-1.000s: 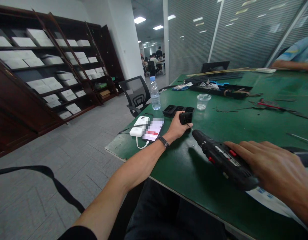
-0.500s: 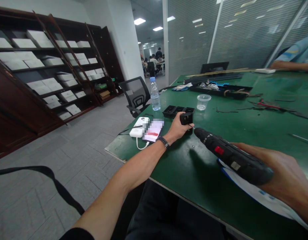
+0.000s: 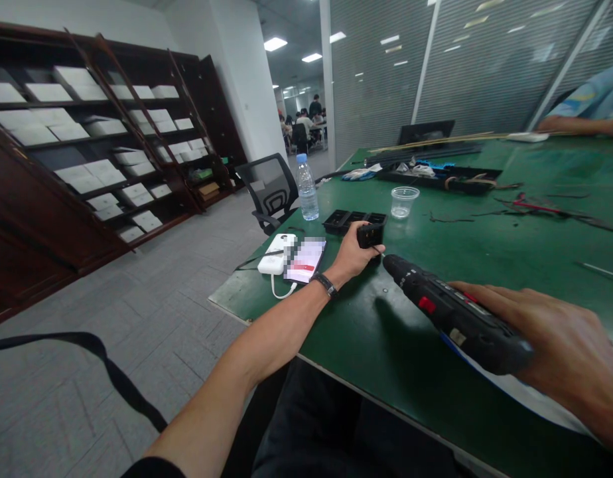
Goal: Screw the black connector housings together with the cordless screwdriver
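Note:
My left hand [image 3: 355, 254] is closed around a small black block-like part [image 3: 370, 235], holding it up over the green table [image 3: 353, 332]. In my right hand [image 3: 550, 338] is a black cordless drill [image 3: 450, 312] with a red switch on its side. Its thin bit points at the lower side of the black part, close to my left fingertips; whether the tip touches is too small to tell. Just behind my left hand lies a black compartment tray [image 3: 336, 223]. The drill's handle is mostly hidden by its body and my hand.
A water bottle [image 3: 307, 189], a clear plastic cup [image 3: 402, 202], a white power bank [image 3: 276, 253] and a phone [image 3: 306, 259] stand or lie around my left arm. Farther back are a black tool tray [image 3: 436, 179] and dark strips. Another person's arm [image 3: 575, 125] rests at the far right.
The drill and my right hand have shifted slightly left. My left hand keeps its hold on the black part, nearly still.

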### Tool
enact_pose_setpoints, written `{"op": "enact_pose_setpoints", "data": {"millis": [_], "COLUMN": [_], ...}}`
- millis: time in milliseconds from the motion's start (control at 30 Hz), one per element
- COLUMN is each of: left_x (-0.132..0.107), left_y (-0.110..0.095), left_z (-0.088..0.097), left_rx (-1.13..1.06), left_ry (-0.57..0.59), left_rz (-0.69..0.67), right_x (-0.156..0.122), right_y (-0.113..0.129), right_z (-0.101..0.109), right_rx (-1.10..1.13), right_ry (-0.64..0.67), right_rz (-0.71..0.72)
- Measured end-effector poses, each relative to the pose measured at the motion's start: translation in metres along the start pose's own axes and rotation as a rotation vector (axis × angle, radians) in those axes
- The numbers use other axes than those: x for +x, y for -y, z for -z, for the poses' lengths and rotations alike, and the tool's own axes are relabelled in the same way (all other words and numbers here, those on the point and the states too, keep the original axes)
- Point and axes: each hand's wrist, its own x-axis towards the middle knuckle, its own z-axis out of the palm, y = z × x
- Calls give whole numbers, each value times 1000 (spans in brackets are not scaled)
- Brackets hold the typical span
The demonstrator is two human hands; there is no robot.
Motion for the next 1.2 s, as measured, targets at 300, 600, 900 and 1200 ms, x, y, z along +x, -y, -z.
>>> {"op": "enact_pose_setpoints", "data": {"millis": [300, 600, 900, 1200], "left_x": [0, -3, 0, -1], "left_y": [4, -5, -1, -3], "left_z": [0, -2, -2, -2], "left_rx": [-38, -16, -43, -121], "left_ry": [-9, 19, 4, 64], "left_rz": [55, 27, 92, 112], "right_x": [4, -9, -4, 1], "right_y": [6, -2, 5, 7], "right_z": [6, 0, 3, 5], "right_rx": [-106, 90, 23, 23], "right_ry": [22, 78, 112, 107], "right_rz": [50, -179, -99, -113]}}
